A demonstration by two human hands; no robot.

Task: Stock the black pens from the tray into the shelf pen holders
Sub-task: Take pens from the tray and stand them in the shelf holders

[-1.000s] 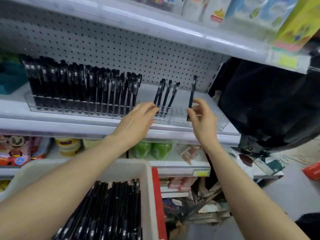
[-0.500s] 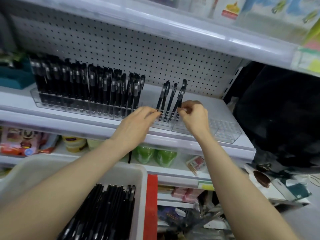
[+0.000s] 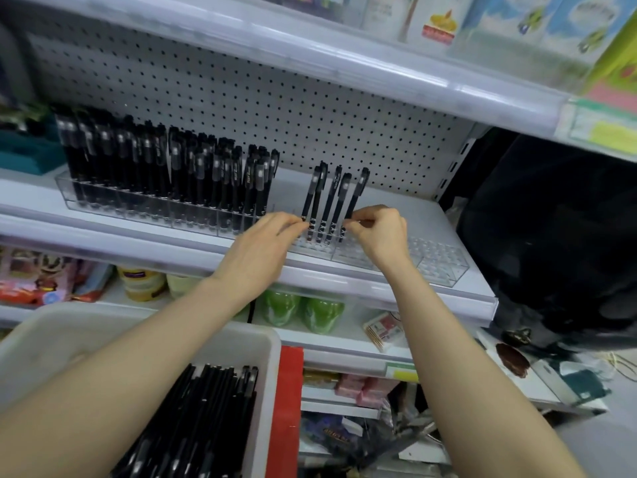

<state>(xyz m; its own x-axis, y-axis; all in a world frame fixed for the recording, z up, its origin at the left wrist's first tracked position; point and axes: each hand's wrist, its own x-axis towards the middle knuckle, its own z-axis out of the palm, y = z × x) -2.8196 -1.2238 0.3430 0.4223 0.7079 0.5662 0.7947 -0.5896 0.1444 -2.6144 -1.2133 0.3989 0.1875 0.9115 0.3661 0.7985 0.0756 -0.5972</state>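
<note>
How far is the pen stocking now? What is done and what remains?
Done: the left holder is packed with pens, and a few stand in the right holder. In hand: the right hand pinches the rightmost pen; the left hand touches that group. Left: many tray pens, and the right holder's empty slots.

On the shelf [image 3: 379, 291], pen holders [image 3: 443, 267] stand before the pegboard [image 3: 275, 108]: a packed row of pens [image 3: 165, 167] at left, five pens [image 3: 336, 201] right of it. Nearer, lower left, the tray [image 3: 265, 346] holds more pens [image 3: 206, 408].

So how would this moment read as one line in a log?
right hand: pinching pen in clear holder | left hand: touching standing pens | tray: holds more pens
</note>
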